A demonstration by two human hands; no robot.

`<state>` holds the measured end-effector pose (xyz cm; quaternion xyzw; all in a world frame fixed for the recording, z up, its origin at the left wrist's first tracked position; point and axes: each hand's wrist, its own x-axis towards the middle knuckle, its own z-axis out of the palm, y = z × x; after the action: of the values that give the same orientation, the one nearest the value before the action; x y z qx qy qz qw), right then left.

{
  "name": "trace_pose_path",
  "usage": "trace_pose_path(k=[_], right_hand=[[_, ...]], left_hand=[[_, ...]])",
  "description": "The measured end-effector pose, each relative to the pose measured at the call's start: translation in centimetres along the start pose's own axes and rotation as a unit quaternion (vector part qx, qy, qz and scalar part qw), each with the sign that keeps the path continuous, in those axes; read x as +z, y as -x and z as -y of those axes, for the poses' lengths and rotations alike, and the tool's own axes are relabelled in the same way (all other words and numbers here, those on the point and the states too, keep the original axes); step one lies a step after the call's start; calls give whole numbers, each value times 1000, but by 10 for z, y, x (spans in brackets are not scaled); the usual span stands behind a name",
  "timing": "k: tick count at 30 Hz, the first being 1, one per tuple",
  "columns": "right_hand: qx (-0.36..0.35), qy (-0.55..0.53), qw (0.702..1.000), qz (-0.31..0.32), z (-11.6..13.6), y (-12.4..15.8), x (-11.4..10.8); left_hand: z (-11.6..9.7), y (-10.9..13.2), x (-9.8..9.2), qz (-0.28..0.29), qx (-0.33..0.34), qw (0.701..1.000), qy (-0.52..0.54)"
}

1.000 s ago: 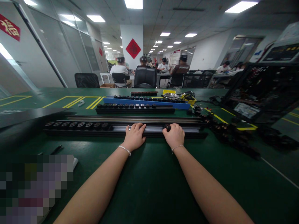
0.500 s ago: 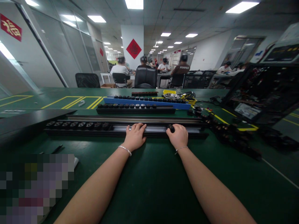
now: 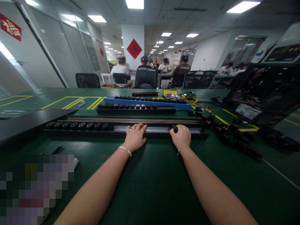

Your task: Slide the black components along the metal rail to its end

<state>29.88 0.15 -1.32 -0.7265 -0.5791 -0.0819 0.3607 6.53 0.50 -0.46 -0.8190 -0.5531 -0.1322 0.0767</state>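
Note:
A long black rail with a pale inner channel lies across the table in front of me. Several black socket modules sit in a row in its left part. My left hand grips the rail near its middle, thumb and fingers over its edges. Between the fingers of my right hand is a small black socket module, held over the channel toward the right end. Whether that module touches the channel is hidden by the hand.
Behind lie another black rail with modules and a blue rail. Loose black parts are heaped at right, before a dark open-fronted case. A dark panel lies left. People sit at far desks.
My right hand has shifted slightly to the right along the rail with the black socket module. My left hand stays in the same place.

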Motion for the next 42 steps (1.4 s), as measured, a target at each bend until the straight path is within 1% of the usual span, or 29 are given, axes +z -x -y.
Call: trace_pose_path(k=[11, 15, 23, 28, 36, 42], right_hand=[[16, 8, 1000, -14, -10, -3, -1], [20, 13, 1000, -9, -14, -4, -3], [33, 16, 999, -18, -17, -5, -2], [27, 9, 999, -17, -22, -7, -3], [71, 24, 997, -31, -32, -11, -11], [87, 39, 995, -37, -34, -12, -14]], left_hand=[[0, 0, -3, 10, -1, 1000, 5], [-1, 0, -3, 14, -1, 1000, 2], [1, 0, 0, 2, 3, 1000, 6], [0, 0, -2, 7, 3, 1000, 8], [-1, 0, -4, 15, 1, 1000, 5], [0, 0, -4, 16, 1, 1000, 6]])
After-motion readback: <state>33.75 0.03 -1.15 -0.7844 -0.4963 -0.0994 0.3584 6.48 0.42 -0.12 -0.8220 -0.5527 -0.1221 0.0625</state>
